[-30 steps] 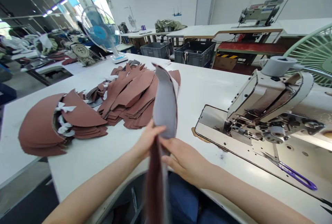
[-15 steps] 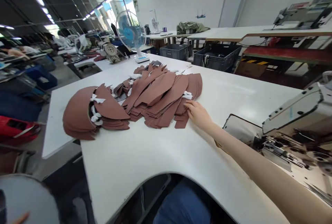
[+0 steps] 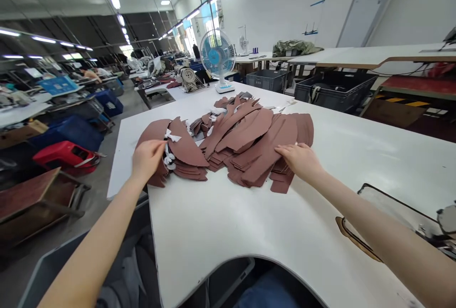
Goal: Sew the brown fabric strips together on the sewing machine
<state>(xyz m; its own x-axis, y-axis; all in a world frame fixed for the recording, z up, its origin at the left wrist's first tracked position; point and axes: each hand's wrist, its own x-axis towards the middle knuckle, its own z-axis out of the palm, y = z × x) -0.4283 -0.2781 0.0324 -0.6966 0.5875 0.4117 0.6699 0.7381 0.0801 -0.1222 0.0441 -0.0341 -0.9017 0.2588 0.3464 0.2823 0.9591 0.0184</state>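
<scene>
- Left hand (image 3: pixel 147 159): fingertips pinched together at the left rounded stack (image 3: pixel 154 130), next to the white ties (image 3: pixel 173 137); can't tell if a piece is gripped.
- Right hand (image 3: pixel 302 158): fingers bent over the right-hand margin of the long brown panels (image 3: pixel 249 138); grip unclear, undersides hidden.
- Location: left rounded stack lies by the table's (image 3: pixel 213 222) left edge; right rounded stack (image 3: pixel 188 150) just right of it; long panels mid-table, beyond the curved cutout in the near edge.
- Risk: a pull toward the left could tip rounded pieces over the left edge, toward the grey bin (image 3: pixel 60 261) below; cause, little table left there.
- Risk: several layers could lift as one; cause, thin pieces stacked tight.
- Risk: long panels could fan out or slide; cause, loose overlapping pile, sideways drag from right hand.
- Risk: ties could catch on fingers and disturb both rounded stacks; cause, loose ends right at left fingertips.
- Risk: right forearm could brush the machine bed (image 3: pixel 402 210) near the table's right side; cause, it reaches across that corner.
</scene>
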